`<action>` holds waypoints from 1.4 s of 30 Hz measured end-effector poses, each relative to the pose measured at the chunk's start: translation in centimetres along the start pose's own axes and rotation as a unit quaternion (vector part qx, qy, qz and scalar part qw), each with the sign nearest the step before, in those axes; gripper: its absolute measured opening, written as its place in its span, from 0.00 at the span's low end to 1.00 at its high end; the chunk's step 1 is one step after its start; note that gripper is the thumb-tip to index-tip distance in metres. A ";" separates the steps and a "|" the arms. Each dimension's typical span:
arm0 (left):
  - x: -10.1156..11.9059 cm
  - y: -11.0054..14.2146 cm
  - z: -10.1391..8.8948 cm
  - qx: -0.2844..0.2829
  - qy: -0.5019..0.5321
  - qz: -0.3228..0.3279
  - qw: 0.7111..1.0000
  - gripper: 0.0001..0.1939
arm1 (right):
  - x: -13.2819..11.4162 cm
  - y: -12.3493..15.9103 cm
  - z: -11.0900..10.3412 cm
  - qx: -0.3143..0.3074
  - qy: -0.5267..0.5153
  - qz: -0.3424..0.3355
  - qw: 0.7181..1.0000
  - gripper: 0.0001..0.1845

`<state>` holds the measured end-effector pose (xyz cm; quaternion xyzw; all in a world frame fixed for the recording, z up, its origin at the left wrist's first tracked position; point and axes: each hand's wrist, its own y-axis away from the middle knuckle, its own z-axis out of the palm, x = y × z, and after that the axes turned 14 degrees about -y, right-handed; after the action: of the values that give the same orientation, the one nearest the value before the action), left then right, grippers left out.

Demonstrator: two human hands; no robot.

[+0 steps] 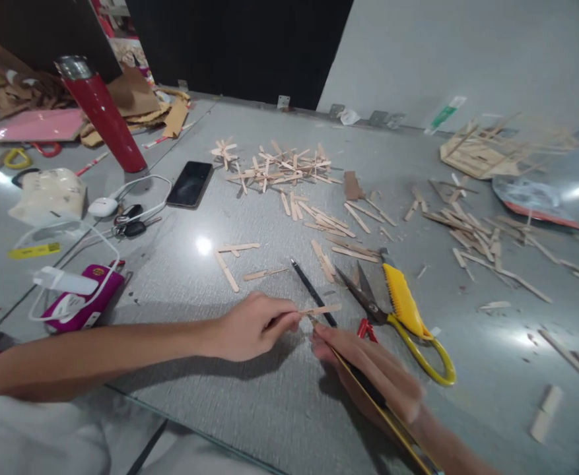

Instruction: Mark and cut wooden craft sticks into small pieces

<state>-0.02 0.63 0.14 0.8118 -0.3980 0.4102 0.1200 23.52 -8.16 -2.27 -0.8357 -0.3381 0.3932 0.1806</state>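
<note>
My left hand [254,326] pinches one end of a small wooden popsicle stick [329,308] just above the table. Wrapped around a long, slim gold-and-black utility knife [363,382] is my right hand [373,373], and the knife's tip meets the stick close to my left fingertips. A dark pen [305,280] lies just behind the stick. To the right of it rest scissors with yellow handles [408,343], a yellow-handled tool [402,297] against them and a small red object [367,330]. Several joined sticks [227,267] lie beyond my left hand.
A pile of popsicle-stick pieces [284,165] spreads across the back, with more scraps [477,231] at right near a stick structure [487,152]. At left stand a red flask [103,119], a phone [190,184], keys [133,227] and a purple power bank [88,297] with white cables.
</note>
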 end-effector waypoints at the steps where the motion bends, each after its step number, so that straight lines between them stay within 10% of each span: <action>1: 0.0 0.0 0.0 0.001 0.000 0.002 1.000 0.16 | 0.0 0.0 0.0 0.006 -0.005 -0.003 1.000 0.33; 42: 0.0 0.4 0.6 0.006 -0.041 -0.027 0.999 0.19 | -1.0 -2.6 0.2 -0.068 0.115 -0.091 0.987 0.33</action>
<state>0.06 0.08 -0.31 0.8390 -0.3777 0.3758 0.1103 21.80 -6.97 -0.38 -0.8513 -0.4161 0.2524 0.1961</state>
